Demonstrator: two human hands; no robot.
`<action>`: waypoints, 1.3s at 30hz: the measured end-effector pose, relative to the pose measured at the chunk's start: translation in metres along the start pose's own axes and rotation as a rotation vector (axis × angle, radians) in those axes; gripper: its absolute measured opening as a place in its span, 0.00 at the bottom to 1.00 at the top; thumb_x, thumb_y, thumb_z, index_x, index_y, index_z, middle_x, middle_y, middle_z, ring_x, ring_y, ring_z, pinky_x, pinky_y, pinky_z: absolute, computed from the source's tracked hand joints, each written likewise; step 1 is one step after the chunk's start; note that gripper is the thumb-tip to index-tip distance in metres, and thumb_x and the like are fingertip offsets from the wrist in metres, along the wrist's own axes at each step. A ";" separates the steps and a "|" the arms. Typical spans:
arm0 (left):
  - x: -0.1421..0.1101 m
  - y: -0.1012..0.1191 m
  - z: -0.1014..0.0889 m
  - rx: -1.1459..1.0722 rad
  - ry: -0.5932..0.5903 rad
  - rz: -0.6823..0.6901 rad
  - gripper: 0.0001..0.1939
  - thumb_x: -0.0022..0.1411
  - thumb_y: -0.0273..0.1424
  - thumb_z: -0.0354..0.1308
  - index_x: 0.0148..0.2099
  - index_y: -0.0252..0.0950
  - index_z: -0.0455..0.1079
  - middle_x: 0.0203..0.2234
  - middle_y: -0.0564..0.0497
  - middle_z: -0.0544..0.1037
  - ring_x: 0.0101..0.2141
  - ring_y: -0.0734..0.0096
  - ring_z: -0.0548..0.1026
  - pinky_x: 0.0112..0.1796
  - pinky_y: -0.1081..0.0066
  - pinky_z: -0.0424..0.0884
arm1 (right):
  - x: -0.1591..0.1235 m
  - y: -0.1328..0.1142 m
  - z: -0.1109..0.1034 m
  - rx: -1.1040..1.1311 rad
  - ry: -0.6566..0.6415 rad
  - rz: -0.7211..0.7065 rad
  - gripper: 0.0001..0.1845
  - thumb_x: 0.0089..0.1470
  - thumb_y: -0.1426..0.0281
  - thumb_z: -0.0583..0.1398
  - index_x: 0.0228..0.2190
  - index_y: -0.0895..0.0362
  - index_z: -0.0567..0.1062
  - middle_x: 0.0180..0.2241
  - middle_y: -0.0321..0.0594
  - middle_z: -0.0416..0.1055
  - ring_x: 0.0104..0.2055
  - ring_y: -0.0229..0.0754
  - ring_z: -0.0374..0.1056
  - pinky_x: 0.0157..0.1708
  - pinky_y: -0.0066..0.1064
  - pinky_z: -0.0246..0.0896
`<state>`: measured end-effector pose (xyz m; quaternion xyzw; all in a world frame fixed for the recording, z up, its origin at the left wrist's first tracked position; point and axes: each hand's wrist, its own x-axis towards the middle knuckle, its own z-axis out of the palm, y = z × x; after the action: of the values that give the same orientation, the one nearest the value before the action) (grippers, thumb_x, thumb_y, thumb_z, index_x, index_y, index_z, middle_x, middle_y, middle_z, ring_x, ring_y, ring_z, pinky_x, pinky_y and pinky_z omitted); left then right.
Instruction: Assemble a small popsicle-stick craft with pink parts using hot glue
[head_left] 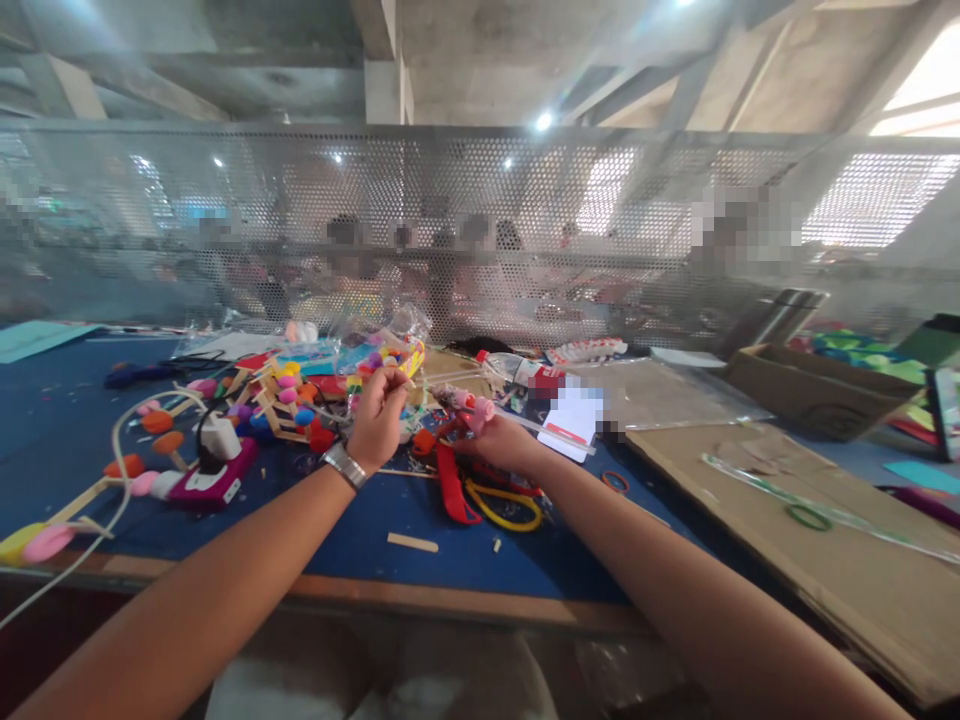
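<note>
My left hand point(379, 420), with a metal watch point(345, 466) at the wrist, is closed in a pinch over the cluttered middle of the table. What its fingertips hold is too small to make out. Just right of it, my right hand point(504, 442) is wrapped round what looks like a pink glue gun point(481, 412). A translucent glue stick point(559, 435) juts from it to the right; its handle is hidden by my fingers. Below the right hand lie a red strap-like piece point(454, 490) and a yellow loop point(514, 512).
Craft-stick pieces with coloured pompoms point(281, 400) crowd the left, beside a purple power strip point(214, 475) and white cable. A bottle point(517, 370), a white phone-like slab point(571, 418) and cardboard point(750, 500) lie right. A perforated screen point(480, 180) stands behind.
</note>
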<state>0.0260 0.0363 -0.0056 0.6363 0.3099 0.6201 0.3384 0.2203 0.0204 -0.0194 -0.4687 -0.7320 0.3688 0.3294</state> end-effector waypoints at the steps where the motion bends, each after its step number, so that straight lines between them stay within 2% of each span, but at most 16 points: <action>1: 0.000 0.000 0.000 0.001 0.001 0.004 0.01 0.58 0.28 0.51 0.35 0.36 0.63 0.26 0.55 0.64 0.25 0.77 0.61 0.28 0.74 0.59 | 0.001 0.000 0.001 0.016 -0.013 -0.006 0.11 0.43 0.71 0.63 0.33 0.51 0.77 0.36 0.33 0.77 0.40 0.43 0.70 0.44 0.35 0.63; 5: 0.000 0.000 0.000 0.008 -0.012 0.003 0.02 0.58 0.28 0.52 0.36 0.36 0.63 0.25 0.56 0.63 0.24 0.77 0.61 0.27 0.75 0.59 | 0.001 0.001 0.002 -0.027 0.005 0.022 0.04 0.43 0.69 0.64 0.27 0.53 0.75 0.29 0.34 0.74 0.34 0.42 0.68 0.41 0.36 0.63; 9: -0.001 0.000 0.001 0.012 -0.034 -0.012 0.02 0.59 0.29 0.53 0.35 0.36 0.63 0.25 0.56 0.63 0.24 0.77 0.61 0.26 0.75 0.58 | -0.001 0.001 0.000 -0.061 0.076 0.092 0.05 0.41 0.69 0.64 0.25 0.54 0.75 0.26 0.34 0.72 0.29 0.41 0.66 0.35 0.35 0.61; 12: -0.002 0.000 0.001 0.065 -0.079 -0.043 0.04 0.59 0.31 0.53 0.36 0.36 0.64 0.27 0.55 0.65 0.26 0.76 0.63 0.28 0.74 0.60 | -0.002 0.000 -0.001 0.112 0.131 0.081 0.05 0.38 0.70 0.64 0.23 0.55 0.73 0.24 0.33 0.70 0.26 0.38 0.63 0.28 0.31 0.58; 16: -0.004 -0.002 0.002 0.146 -0.170 -0.097 0.05 0.59 0.31 0.54 0.37 0.35 0.66 0.29 0.53 0.69 0.31 0.73 0.67 0.35 0.72 0.65 | 0.001 -0.002 -0.001 0.454 0.210 0.096 0.12 0.33 0.67 0.66 0.24 0.55 0.69 0.22 0.31 0.69 0.19 0.33 0.57 0.18 0.27 0.48; 19: -0.004 -0.003 0.003 0.161 -0.225 -0.113 0.05 0.58 0.31 0.55 0.37 0.35 0.67 0.30 0.52 0.71 0.33 0.71 0.69 0.39 0.70 0.67 | 0.001 -0.004 -0.002 0.595 0.280 0.110 0.16 0.30 0.67 0.69 0.24 0.56 0.70 0.20 0.31 0.68 0.19 0.33 0.59 0.18 0.27 0.50; 23: -0.004 -0.003 0.003 0.200 -0.271 -0.096 0.05 0.59 0.30 0.54 0.38 0.35 0.67 0.31 0.52 0.72 0.34 0.71 0.69 0.40 0.69 0.67 | 0.001 -0.004 -0.003 0.686 0.308 0.114 0.17 0.29 0.66 0.70 0.25 0.58 0.73 0.21 0.36 0.71 0.22 0.36 0.63 0.21 0.29 0.57; 30: -0.004 -0.003 0.003 0.226 -0.320 -0.066 0.06 0.59 0.32 0.55 0.37 0.35 0.67 0.31 0.51 0.73 0.34 0.70 0.70 0.40 0.68 0.68 | 0.000 -0.006 -0.005 0.665 0.346 0.080 0.22 0.27 0.66 0.72 0.27 0.57 0.71 0.19 0.30 0.68 0.19 0.32 0.59 0.18 0.26 0.49; 39: -0.005 -0.004 0.002 0.170 -0.313 -0.093 0.06 0.59 0.31 0.57 0.37 0.34 0.68 0.30 0.51 0.73 0.33 0.70 0.70 0.39 0.68 0.68 | -0.001 -0.011 -0.005 0.696 0.358 0.093 0.24 0.24 0.67 0.73 0.26 0.57 0.70 0.18 0.29 0.66 0.19 0.32 0.59 0.18 0.26 0.48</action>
<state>0.0283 0.0347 -0.0114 0.7363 0.3340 0.4687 0.3557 0.2198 0.0176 -0.0074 -0.4185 -0.4724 0.5218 0.5739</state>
